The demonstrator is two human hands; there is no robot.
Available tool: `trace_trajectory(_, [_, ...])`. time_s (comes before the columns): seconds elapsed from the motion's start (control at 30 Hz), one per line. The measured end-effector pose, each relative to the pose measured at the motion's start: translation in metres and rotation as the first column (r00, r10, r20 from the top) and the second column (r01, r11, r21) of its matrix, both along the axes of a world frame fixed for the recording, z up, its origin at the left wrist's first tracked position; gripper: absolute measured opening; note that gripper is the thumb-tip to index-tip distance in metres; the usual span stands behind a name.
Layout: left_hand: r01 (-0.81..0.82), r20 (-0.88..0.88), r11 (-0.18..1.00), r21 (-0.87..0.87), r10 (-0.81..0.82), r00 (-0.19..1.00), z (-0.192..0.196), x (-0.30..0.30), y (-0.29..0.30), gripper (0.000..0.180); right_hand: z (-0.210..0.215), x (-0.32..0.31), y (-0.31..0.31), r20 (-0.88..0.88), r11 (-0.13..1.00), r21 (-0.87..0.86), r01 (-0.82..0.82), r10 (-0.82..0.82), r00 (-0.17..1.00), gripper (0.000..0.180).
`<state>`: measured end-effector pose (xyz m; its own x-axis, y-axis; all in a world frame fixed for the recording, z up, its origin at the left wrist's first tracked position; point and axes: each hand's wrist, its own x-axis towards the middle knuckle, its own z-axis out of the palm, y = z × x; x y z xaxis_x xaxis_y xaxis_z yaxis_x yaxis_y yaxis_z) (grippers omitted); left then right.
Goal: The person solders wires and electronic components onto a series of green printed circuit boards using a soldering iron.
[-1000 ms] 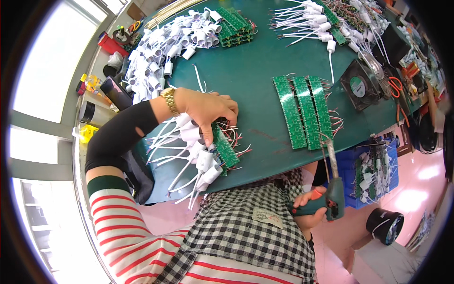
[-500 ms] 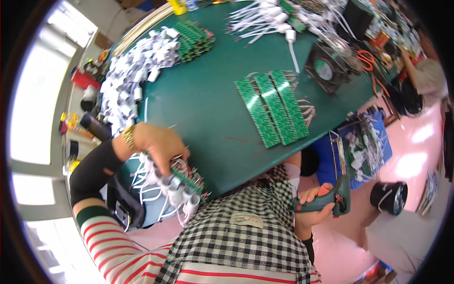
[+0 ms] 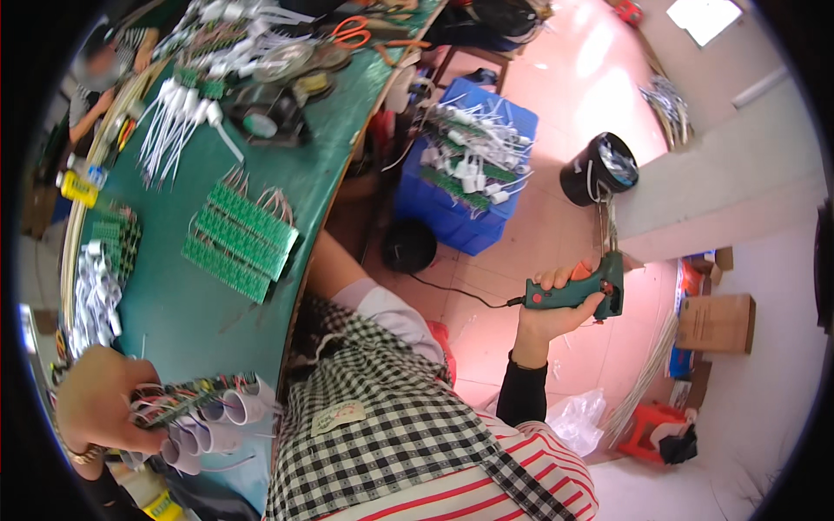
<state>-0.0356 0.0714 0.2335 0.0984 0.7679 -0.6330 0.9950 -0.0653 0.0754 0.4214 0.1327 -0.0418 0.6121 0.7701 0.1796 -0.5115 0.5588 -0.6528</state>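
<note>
My left hand, with a gold band at its wrist, is closed on a green circuit board at the table's near left. Thin red and white wires run along the board, and several white cylindrical sockets sit in rows beside it. My right hand is wrapped around the handle of a green, corded pistol-grip tool, held out over the floor. It has an orange trigger and a long metal fork. Three green circuit boards with wires lie side by side on the green table.
A blue crate heaped with wired white sockets stands beside the table. Near it are a black bin and a black bucket. The tool's cord crosses the pink floor. A fan and orange-handled scissors lie farther up the table.
My view has turned to the right, so the table now sits at left. My right arm reaches farther out with the pistol-grip tool. The left hand keeps hold of the circuit board.
</note>
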Motion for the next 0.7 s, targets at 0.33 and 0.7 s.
trace_trajectory(0.33, [-0.288, 0.890, 0.955, -0.071, 0.191, 0.413, -0.023, 0.165, 0.183, 0.027, -0.028, 0.033, -0.039, -0.158, 0.960, -0.091, 0.267, -0.278, 0.947, 0.046])
trace_trajectory(0.7, [-0.006, 0.685, 0.796, -0.606, 0.517, -0.514, -0.198, 0.416, 0.446, 0.015, -0.072, 0.001, -0.092, 0.036, 0.906, -0.195, 0.375, -0.376, 0.926, 0.054])
